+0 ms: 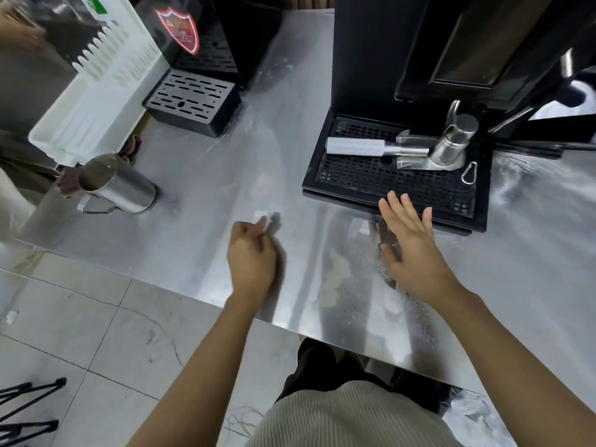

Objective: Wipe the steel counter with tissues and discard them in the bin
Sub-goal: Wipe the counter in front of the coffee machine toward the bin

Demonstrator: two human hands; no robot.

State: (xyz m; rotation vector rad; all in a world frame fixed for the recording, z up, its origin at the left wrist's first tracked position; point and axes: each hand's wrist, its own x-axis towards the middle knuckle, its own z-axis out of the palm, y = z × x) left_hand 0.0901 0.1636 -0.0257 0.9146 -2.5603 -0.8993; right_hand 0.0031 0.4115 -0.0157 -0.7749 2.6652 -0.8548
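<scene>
Two hands are out over the steel counter (pixel 206 246). The left hand (pixel 251 253) is curled, pinching a small white tissue (pixel 263 221) at its fingertips, low against the steel near the middle. The right hand (pixel 409 240) has its fingers spread and holds nothing, just near of a black perforated drip tray (pixel 387 188). A metal tool with a knurled handle (pixel 358 146) lies on that tray. Far to the left stands a steel pitcher (pixel 119 185).

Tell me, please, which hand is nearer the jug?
Left. The left hand, pinching a tissue, is right of the jug; the right hand is farther right, at the larger drip tray.
</scene>
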